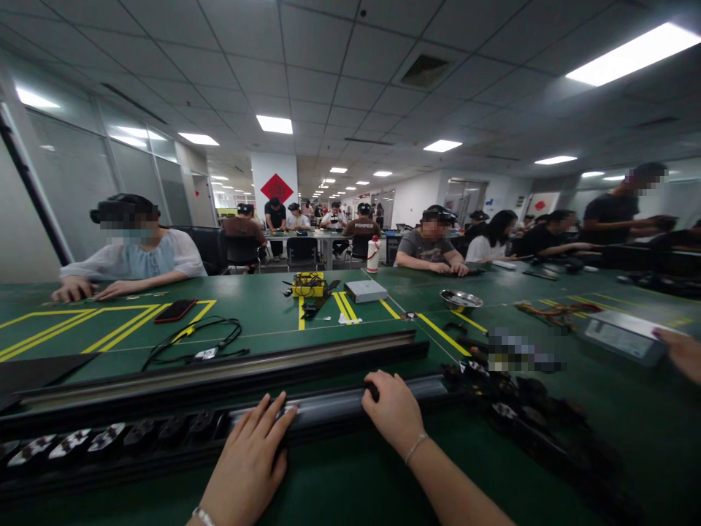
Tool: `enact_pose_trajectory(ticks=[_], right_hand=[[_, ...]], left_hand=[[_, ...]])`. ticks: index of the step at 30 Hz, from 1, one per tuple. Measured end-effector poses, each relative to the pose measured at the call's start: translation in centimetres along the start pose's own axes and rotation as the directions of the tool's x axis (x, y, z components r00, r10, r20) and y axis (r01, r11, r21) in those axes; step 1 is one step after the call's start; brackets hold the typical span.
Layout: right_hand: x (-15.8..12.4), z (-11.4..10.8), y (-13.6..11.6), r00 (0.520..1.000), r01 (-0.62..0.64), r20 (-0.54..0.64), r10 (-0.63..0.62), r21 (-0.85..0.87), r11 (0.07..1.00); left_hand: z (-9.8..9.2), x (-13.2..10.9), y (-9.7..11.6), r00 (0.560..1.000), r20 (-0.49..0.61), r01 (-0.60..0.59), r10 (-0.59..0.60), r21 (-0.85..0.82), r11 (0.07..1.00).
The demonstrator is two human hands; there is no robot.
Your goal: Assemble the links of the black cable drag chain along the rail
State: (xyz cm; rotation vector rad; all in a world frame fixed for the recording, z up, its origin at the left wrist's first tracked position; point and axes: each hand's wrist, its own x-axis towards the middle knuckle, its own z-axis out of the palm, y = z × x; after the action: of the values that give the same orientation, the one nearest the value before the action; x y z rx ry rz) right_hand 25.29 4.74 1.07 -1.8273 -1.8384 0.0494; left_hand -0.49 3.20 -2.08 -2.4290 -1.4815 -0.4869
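Observation:
A long black channel (328, 410) lies across the green table in front of me. Several black modules with shiny metal faces (70, 443) sit in a row in its left part. My left hand (253, 454) rests on the channel beside the last module, its fingers stretched out and slightly spread. Over the bare right stretch of the channel, my right hand (395, 410) has its fingers curled round a small black part (373, 391), mostly hidden by the fingers. A second long black rail (230, 367) with a pale inner strip lies just behind.
Loose dark modules (539, 416) lie heaped at the right. Beyond are a coiled black cable (196, 336), a phone (175, 311), a yellow box (308, 284), a grey box (366, 291), a metal bowl (461, 299) and a power supply (624, 334) touched by another person's hand (683, 354).

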Motion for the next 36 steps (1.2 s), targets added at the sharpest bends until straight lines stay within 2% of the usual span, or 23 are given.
enact_pose_trajectory(ticks=[9, 36], right_hand=[[0.15, -0.11, 0.37, 0.998, 0.048, -0.03, -0.047, 0.014, 0.999], [0.19, -0.32, 0.15, 1.0, -0.008, 0.001, 0.008, 0.044, 0.999]], left_hand=[[-0.27, 0.01, 0.05, 1.0, 0.005, 0.004, -0.004, -0.007, 1.0], [-0.31, 0.08, 0.04, 1.0, -0.009, -0.009, 0.009, 0.013, 1.0]])
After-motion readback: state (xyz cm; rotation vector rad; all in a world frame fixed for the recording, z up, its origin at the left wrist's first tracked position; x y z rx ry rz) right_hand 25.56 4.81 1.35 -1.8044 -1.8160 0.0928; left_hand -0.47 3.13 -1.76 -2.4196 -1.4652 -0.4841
